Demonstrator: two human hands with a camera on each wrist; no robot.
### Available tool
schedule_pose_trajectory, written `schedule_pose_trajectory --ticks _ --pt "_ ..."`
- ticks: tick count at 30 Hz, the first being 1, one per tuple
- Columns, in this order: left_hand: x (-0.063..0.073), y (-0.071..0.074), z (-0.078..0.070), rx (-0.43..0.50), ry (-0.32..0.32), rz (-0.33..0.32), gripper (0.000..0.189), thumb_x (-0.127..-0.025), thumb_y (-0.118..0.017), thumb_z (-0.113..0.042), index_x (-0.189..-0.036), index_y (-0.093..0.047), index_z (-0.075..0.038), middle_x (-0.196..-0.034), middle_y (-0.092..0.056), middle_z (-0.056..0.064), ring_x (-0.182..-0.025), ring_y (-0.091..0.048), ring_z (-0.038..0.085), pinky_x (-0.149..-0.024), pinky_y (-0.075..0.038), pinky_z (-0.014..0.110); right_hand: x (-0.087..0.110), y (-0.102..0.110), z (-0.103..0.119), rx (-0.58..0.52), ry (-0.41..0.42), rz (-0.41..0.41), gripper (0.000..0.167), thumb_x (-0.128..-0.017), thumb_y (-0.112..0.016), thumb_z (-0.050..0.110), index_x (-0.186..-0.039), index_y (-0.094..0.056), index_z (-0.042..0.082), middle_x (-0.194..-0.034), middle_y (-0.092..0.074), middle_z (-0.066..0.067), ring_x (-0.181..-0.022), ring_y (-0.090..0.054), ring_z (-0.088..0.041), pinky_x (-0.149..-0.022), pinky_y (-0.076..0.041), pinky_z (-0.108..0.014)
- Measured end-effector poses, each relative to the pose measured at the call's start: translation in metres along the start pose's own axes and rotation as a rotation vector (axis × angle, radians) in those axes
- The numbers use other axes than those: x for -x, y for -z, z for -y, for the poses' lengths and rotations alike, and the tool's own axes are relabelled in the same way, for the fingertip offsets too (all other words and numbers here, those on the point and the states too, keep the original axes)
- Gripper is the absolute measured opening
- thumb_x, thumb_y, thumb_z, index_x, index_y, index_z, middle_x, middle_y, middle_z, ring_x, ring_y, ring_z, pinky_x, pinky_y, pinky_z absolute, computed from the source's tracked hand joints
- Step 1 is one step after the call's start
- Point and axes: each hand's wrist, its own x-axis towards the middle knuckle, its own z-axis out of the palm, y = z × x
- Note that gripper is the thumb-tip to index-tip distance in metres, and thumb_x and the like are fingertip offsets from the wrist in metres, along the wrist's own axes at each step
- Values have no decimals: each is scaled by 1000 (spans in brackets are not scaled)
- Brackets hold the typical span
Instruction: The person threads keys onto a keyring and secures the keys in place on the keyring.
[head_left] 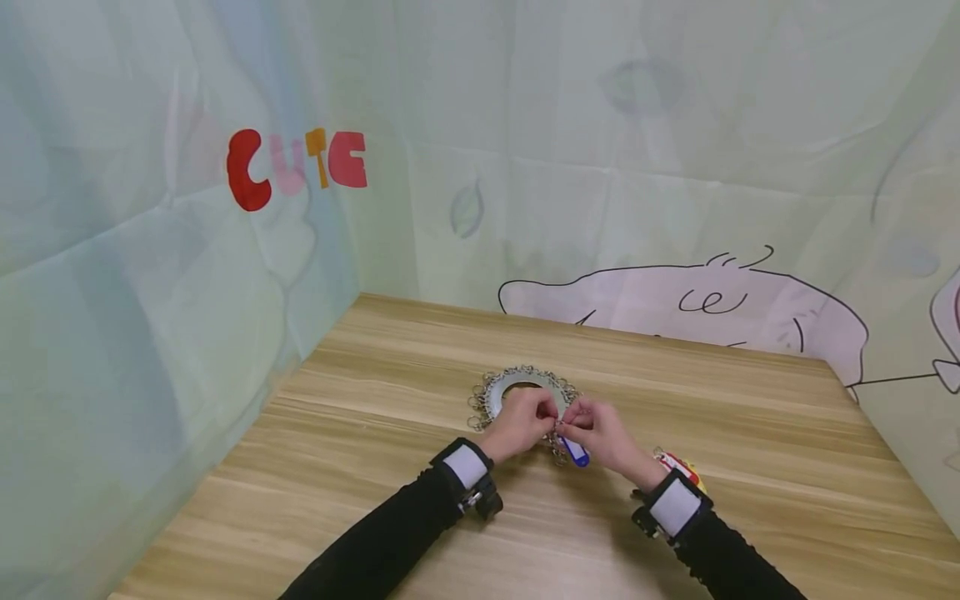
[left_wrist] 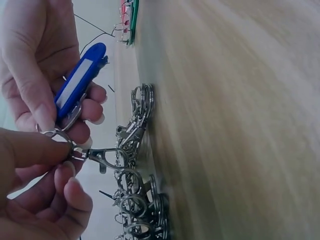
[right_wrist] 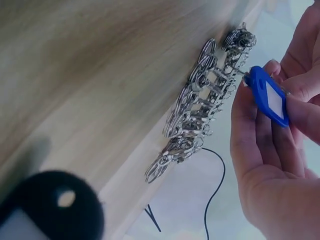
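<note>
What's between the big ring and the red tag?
In the head view, the right hand comes between the big ring and the red tag.

Blue key tag (right_wrist: 259,86) with a white label (right_wrist: 274,101); silver clasps (head_left: 476,402) around a grey ring (head_left: 492,397); red and yellow tags (head_left: 681,470) at the ring's 4 o'clock. Tan, streaked wood-grain table (head_left: 337,408). Pale green-blue backdrop (head_left: 585,167); red, pink and orange letters (head_left: 249,171) at 10 o'clock, black-outlined lilac figure (head_left: 622,293) at 2.

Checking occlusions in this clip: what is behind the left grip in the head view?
Behind the left grip is a grey ring-shaped plate, with metal clasps around its visible edge. The grip covers part of it, so any clasps there cannot be seen.
</note>
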Motion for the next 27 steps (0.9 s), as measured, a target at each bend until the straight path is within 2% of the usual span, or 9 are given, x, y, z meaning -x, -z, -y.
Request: schedule_pose_trajectory --ticks 7,10,15,18,21,23,25,27 --pt "-1 0 1 8 12 -13 11 -75 -67 3 -74 -65 -7 -71 -67 4 -62 -51 3 -57 -42 14 2 -2 1 9 55 -20 12 -84 -67 -1 -85 -55 -3 -89 -72 -25 -80 -72 -31 -64 -54 -20" --pt "-1 1 1 14 35 -12 10 -75 -67 3 -75 -66 -7 -71 -67 4 -63 -50 4 -58 -42 14 2 -3 0 3 53 -47 11 -83 -68 -2 -85 -56 -3 -85 -71 -25 -77 -71 -26 -64 -52 -19" --pt "-1 4 -1 30 66 11 9 -77 -65 2 -83 -65 -5 -74 -66 5 -65 -54 7 -58 -43 16 -2 -3 -2 -23 4 -102 10 -81 -70 -2 -87 -61 -5 -83 -72 -23 -72 -66 -9 -64 -51 -18" --pt "-1 6 -1 -4 25 33 10 -78 -65 1 -85 -65 -6 -78 -67 5 -69 -58 10 -62 -44 16 -3 -2 -2 -58 -26 -102 11 -81 -70 -1 -88 -63 -5 -86 -73 -22 -72 -65 -5 -66 -51 -18" --pt "0 6 -1 -41 -63 42 10 -80 -66 1 -84 -66 -8 -80 -69 4 -73 -60 11 -65 -45 15 -3 -1 -1 -97 -55 -99 12 -81 -70 0 -89 -64 -6 -89 -73 -23 -73 -65 -3 -68 -51 -18" --pt "0 6 0 -30 -108 40 12 -81 -67 3 -84 -67 -8 -80 -70 4 -73 -61 11 -66 -47 16 -2 -1 0 -113 -70 -100 13 -81 -71 0 -90 -64 -7 -90 -73 -23 -73 -65 -3 -69 -50 -18" --pt "0 5 2 -18 -122 35 13 -80 -67 5 -85 -67 -7 -78 -70 4 -71 -61 9 -66 -47 16 -1 -1 1 -120 -84 -98 14 -80 -71 1 -91 -64 -6 -91 -73 -22 -74 -65 -3 -70 -50 -18" --pt "0 4 3 3 -102 30 15 -79 -66 7 -86 -67 -6 -76 -69 4 -69 -59 8 -64 -47 15 -1 -2 1 -120 -84 -94 15 -80 -72 1 -91 -65 -6 -90 -73 -21 -74 -65 -4 -69 -50 -18"
